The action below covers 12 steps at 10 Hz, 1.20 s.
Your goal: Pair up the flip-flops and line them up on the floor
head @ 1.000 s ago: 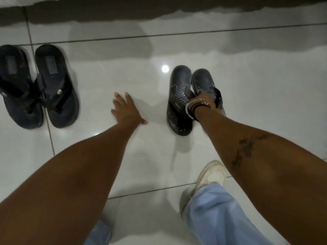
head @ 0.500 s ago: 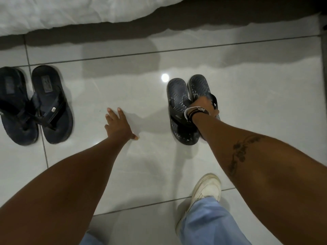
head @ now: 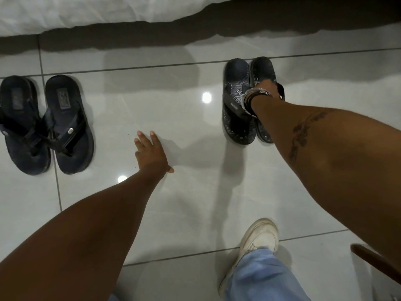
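Note:
Two pairs of dark flip-flops are on the glossy white tile floor. The navy pair (head: 46,124) lies side by side at the left, straps touching. The black wave-patterned pair (head: 236,101) is at the upper right, soles pressed together side by side. My right hand (head: 265,86), with bracelets at the wrist, grips the straps of this pair; its fingers are mostly hidden behind the wrist. My left hand (head: 150,152) hovers over bare floor between the two pairs, fingers spread, holding nothing.
A white bedsheet (head: 97,11) hangs along the top with a dark gap beneath it. My white shoe (head: 258,237) and blue trouser leg (head: 260,279) are at the bottom. A brown curved object (head: 375,263) shows at the lower right edge.
The view has shifted so the bed edge shows more. My right hand has carried the black pair farther away toward the bed. My left hand stays open over the floor.

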Each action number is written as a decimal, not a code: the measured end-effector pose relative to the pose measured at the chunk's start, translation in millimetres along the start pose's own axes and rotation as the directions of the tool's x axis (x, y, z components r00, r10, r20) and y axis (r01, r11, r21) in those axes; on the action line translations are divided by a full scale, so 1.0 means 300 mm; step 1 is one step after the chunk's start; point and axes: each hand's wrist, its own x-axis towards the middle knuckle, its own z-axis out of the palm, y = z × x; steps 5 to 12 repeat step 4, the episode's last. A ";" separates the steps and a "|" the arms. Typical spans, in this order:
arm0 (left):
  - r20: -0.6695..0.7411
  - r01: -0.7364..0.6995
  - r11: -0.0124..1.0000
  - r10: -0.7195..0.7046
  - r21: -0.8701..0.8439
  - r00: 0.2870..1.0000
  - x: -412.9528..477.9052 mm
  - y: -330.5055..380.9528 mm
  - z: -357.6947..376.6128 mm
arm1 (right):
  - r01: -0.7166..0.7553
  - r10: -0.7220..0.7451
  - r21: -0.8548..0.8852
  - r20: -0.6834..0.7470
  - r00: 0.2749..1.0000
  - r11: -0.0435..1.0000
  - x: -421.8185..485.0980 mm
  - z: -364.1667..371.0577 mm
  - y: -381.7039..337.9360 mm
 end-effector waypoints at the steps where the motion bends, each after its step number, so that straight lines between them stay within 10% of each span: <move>1: 0.079 0.024 0.999 -0.026 0.030 0.997 -0.047 -0.012 -0.072 | 0.004 -0.001 0.068 -0.046 0.999 0.998 -0.098 -0.042 -0.009; 2: 0.104 -0.030 0.998 0.023 0.062 0.994 -0.113 -0.029 -0.218 | 0.018 -0.007 0.129 -0.084 0.996 0.992 -0.217 -0.160 -0.040; 3: -0.232 -0.301 0.954 0.291 -0.010 0.928 -0.302 0.002 -0.663 | 0.324 -0.307 0.054 -0.208 0.929 0.945 -0.408 -0.525 -0.196; 4: -0.597 -0.414 0.903 0.396 0.115 0.698 -0.471 -0.002 -1.135 | 0.641 -0.633 -0.078 -0.283 0.720 0.764 -0.561 -0.976 -0.396; 12: -0.597 -0.414 0.903 0.396 0.115 0.698 -0.471 -0.002 -1.135 | 0.641 -0.633 -0.078 -0.283 0.720 0.764 -0.561 -0.976 -0.396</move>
